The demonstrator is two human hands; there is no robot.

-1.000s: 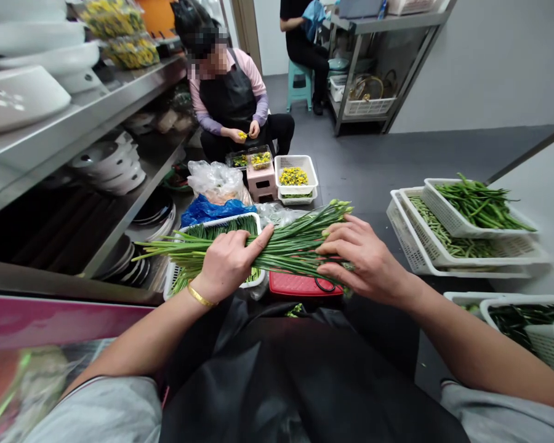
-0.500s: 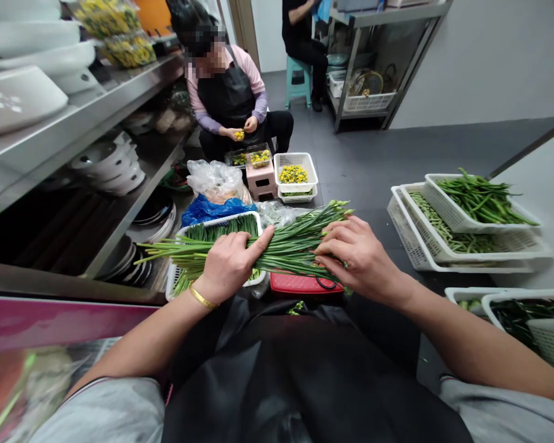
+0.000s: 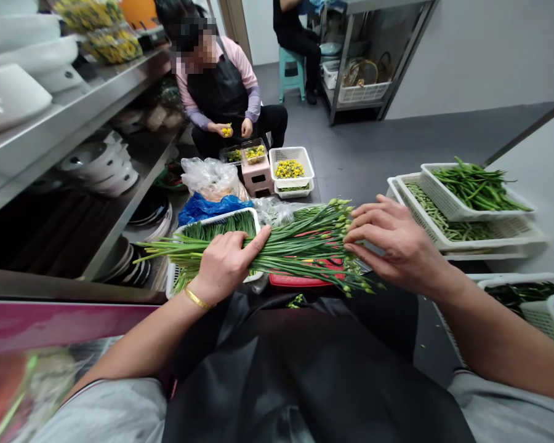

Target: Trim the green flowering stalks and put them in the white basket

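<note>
A bunch of flowering chives (image 3: 295, 244) lies crosswise in front of me, its pale stem ends to the left and its budded tips fanned out to the right. My left hand (image 3: 228, 258) is closed around the stems, thumb on top. Just right of the buds, my right hand (image 3: 392, 243) has its fingers bent and apart, with nothing visible between them; whether a fingertip touches a bud I cannot tell. Beneath the bunch are a red board or lid (image 3: 281, 280) and a white basket (image 3: 258, 221) of more green stalks.
A co-worker (image 3: 221, 92) sits ahead, holding yellow flowers, beside a white basket of yellow flowers (image 3: 290, 169). Stacked baskets of green beans (image 3: 475, 191) stand at the right. Metal shelves with dishes (image 3: 101, 92) run along the left. Another person sits farther back.
My right hand has drawn away to the right from the bunch and its fingers have loosened. The budded tips now spread wider. My left hand keeps its hold. The view has shifted slightly.
</note>
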